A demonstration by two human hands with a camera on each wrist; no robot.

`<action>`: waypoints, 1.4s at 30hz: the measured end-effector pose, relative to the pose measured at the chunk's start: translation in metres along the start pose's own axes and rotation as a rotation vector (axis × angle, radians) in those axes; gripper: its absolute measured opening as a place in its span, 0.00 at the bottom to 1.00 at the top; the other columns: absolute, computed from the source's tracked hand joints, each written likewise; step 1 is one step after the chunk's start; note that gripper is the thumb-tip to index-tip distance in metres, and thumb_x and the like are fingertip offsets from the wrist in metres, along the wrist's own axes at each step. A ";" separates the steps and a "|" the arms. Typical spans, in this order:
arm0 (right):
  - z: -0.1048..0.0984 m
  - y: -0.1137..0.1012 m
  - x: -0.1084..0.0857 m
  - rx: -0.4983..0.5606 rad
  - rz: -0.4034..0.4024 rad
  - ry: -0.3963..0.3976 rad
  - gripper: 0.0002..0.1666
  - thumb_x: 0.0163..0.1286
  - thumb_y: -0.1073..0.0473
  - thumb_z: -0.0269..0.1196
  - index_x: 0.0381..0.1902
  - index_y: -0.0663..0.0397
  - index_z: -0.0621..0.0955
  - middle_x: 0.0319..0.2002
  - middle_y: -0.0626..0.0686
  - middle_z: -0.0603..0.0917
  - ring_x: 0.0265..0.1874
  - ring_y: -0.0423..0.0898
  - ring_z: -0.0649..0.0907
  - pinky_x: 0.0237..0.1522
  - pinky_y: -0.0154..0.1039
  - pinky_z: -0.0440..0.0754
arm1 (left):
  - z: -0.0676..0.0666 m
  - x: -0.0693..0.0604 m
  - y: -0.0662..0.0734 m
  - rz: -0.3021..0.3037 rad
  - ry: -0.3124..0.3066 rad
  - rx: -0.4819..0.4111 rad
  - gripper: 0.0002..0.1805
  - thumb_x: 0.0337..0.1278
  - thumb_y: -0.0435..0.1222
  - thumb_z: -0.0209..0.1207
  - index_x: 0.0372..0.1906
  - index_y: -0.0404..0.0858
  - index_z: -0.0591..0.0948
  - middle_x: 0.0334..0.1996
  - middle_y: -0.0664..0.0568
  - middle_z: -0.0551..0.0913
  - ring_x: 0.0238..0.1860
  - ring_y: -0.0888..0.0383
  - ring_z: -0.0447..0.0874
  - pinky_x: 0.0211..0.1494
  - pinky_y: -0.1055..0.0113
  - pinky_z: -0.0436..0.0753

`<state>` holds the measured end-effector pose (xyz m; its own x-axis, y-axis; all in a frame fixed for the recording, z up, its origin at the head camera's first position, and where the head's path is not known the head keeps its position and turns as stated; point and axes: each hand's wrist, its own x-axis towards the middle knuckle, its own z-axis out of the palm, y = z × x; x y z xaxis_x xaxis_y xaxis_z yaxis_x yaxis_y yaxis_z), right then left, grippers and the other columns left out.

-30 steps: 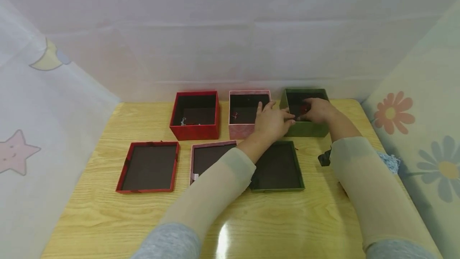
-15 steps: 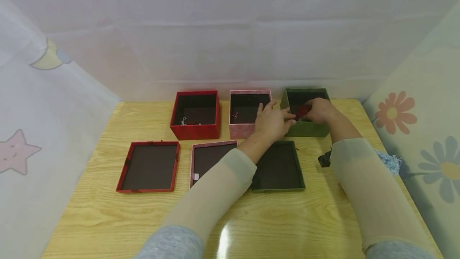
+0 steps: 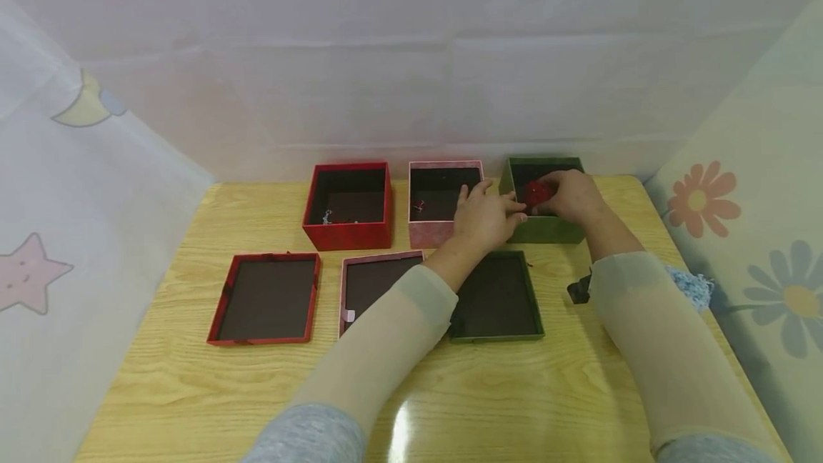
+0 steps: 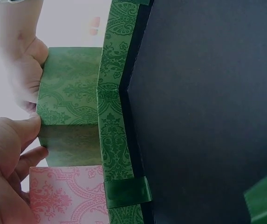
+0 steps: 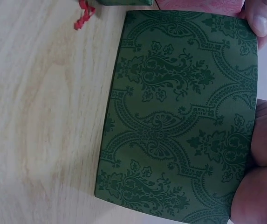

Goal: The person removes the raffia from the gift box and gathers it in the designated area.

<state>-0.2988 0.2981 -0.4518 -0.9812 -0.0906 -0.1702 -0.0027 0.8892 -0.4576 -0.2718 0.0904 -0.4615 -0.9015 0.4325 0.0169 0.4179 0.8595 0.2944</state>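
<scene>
Inside the green box [image 3: 546,231], my right hand [image 3: 575,195] pinches a small bright red item [image 3: 537,193] of unclear kind. In the right wrist view the box's patterned front hides that item. My left hand [image 3: 485,216] reaches over the pink box [image 3: 432,234] with its fingers spread. Its thumb and index finger touch the near left corner of the green box, as the left wrist view shows. A small red and silver trinket [image 3: 419,206] lies in the pink box. The red box [image 3: 347,236] at left holds a small silvery-blue trinket [image 3: 327,217] and other bits.
In front of the boxes lie a red lid [image 3: 266,299], a pink lid [image 3: 379,284] and a green lid [image 3: 498,299], inside up. My left sleeve crosses above the lids. A fuzzy light blue item [image 3: 691,288] sits at the table's right edge, partly behind my right sleeve.
The red item in my right hand has come more into sight, up and left within the green box. The left hand has stayed in place at the box corner.
</scene>
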 end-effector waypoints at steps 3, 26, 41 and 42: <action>0.001 0.001 0.000 -0.002 0.009 0.048 0.38 0.65 0.51 0.75 0.67 0.63 0.78 0.59 0.70 0.81 0.56 0.68 0.80 0.56 0.64 0.79 | 0.001 0.002 0.000 0.000 0.004 0.000 0.18 0.72 0.61 0.54 0.62 0.73 0.82 0.71 0.74 0.72 0.81 0.56 0.52 0.82 0.42 0.50; -0.008 0.014 -0.017 0.098 0.046 0.236 0.30 0.73 0.49 0.69 0.68 0.55 0.79 0.61 0.67 0.81 0.60 0.68 0.78 0.58 0.66 0.77 | 0.006 0.012 0.004 -0.013 -0.017 0.009 0.18 0.73 0.62 0.53 0.62 0.74 0.82 0.71 0.76 0.71 0.82 0.57 0.50 0.83 0.44 0.47; -0.028 0.009 -0.043 0.136 0.040 0.348 0.28 0.72 0.50 0.69 0.66 0.56 0.81 0.61 0.65 0.83 0.60 0.66 0.81 0.57 0.64 0.79 | 0.007 0.013 0.005 -0.011 -0.021 -0.007 0.18 0.73 0.61 0.53 0.62 0.74 0.81 0.72 0.74 0.70 0.82 0.58 0.50 0.82 0.44 0.49; -0.029 0.009 -0.045 0.134 0.040 0.350 0.28 0.73 0.50 0.69 0.66 0.56 0.81 0.61 0.65 0.83 0.60 0.66 0.81 0.56 0.64 0.79 | 0.007 0.014 0.005 -0.011 -0.017 -0.002 0.18 0.73 0.61 0.53 0.62 0.74 0.81 0.72 0.74 0.70 0.82 0.58 0.50 0.82 0.44 0.49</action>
<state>-0.2602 0.3235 -0.4226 -0.9866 0.1227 0.1077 0.0398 0.8204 -0.5705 -0.2816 0.1021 -0.4662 -0.9037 0.4282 -0.0029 0.4082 0.8635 0.2963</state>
